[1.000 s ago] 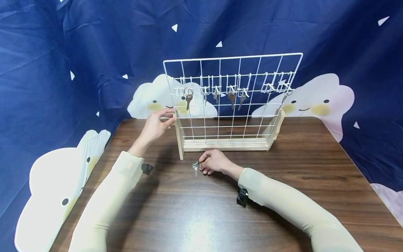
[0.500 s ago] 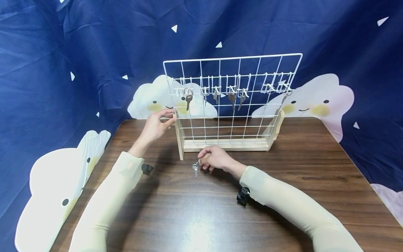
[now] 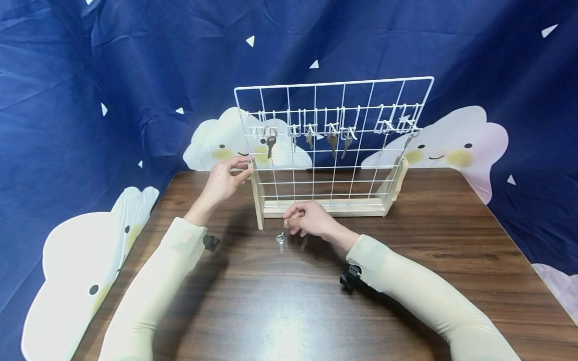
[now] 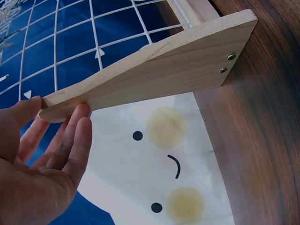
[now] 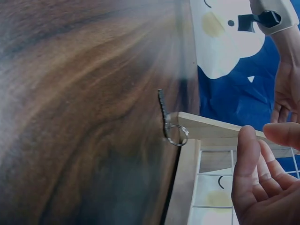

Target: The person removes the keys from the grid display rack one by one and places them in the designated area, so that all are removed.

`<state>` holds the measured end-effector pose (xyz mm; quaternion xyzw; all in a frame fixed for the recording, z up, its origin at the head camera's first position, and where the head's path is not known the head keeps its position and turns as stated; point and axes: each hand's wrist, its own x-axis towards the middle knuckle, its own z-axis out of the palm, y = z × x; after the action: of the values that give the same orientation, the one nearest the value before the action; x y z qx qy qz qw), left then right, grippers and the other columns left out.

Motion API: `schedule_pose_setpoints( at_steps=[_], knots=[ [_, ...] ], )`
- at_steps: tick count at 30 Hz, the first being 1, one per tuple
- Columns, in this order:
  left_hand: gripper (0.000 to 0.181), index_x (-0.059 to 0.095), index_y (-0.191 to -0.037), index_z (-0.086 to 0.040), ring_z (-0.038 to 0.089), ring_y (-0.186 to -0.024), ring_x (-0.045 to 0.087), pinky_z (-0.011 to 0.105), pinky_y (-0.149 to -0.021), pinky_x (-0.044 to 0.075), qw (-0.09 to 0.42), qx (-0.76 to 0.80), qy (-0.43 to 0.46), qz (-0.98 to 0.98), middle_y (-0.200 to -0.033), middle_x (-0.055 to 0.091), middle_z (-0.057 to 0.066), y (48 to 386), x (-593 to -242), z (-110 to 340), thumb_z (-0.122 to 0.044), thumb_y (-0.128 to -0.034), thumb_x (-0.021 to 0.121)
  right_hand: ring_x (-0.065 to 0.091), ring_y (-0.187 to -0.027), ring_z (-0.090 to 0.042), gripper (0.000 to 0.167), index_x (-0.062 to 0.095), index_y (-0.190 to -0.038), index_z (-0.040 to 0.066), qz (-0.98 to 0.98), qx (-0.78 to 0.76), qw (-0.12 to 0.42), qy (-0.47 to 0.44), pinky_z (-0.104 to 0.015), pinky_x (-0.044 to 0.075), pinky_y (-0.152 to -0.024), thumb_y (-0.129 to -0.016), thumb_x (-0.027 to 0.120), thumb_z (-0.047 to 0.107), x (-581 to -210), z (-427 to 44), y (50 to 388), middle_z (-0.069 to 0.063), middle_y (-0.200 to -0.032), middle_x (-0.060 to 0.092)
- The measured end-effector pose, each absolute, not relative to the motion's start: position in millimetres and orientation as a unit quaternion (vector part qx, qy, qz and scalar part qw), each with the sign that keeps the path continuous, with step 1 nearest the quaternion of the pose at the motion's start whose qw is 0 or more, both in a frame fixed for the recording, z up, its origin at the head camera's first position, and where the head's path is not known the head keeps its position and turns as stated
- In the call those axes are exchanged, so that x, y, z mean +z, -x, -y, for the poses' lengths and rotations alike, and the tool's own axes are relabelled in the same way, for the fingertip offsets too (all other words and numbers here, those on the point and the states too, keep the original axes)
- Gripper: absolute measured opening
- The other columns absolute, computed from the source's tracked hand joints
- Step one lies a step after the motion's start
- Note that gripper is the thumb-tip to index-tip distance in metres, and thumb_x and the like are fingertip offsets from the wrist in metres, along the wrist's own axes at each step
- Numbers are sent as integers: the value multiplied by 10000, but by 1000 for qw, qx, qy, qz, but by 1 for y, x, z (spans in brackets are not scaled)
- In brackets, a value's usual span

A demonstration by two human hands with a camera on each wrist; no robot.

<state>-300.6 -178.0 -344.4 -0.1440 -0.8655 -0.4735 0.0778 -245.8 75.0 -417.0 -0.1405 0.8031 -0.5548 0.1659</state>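
Where wires [image 3: 313,151] overlap, some keys [image 3: 310,140] blur.

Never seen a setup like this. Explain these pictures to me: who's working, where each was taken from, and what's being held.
No machine here: the work is done by a bare left hand and a bare right hand. The wide picture looks forward and down from the person's head; the other two come from each wrist. A key with a ring lies on the table, in front of a rack where more keys hang. The left hand grips the rack's wooden end; the right hand, near the loose key, holds nothing.
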Motion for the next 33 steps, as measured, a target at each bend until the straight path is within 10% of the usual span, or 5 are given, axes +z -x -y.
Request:
schedule_pose_setpoints(
  at_steps=[12, 24, 33],
  knots=[
    [361, 657, -1272, -70, 357, -997, 739, 490, -838, 623, 74, -476, 142, 865, -1194, 706, 223, 300, -344, 179, -196, -939, 712, 712, -675, -173, 206, 685, -1079, -1, -793, -573, 140, 152, -268, 557, -534, -890, 679, 79, -398, -75, 247, -174, -930, 769],
    [360, 652, -1276, -71, 373, -988, 738, 228, -704, 633, 78, -467, 145, 869, -1194, 709, 218, 301, -344, 179, -195, -943, 707, 730, -707, -231, 214, 695, -1075, 1, -792, -580, 110, 158, -327, 582, -546, -894, 710, 115, -382, -75, 251, -9, -811, 750],
    [360, 653, -1277, -70, 345, -983, 744, 427, -801, 642, 78, -465, 145, 870, -1194, 709, 219, 300, -344, 178, -196, -944, 705, 709, -706, -174, 206, 696, -1074, 29, -785, -592, 100, 157, -272, 566, -536, -899, 724, 135, -366, -75, 252, -36, -856, 757]
  ],
)
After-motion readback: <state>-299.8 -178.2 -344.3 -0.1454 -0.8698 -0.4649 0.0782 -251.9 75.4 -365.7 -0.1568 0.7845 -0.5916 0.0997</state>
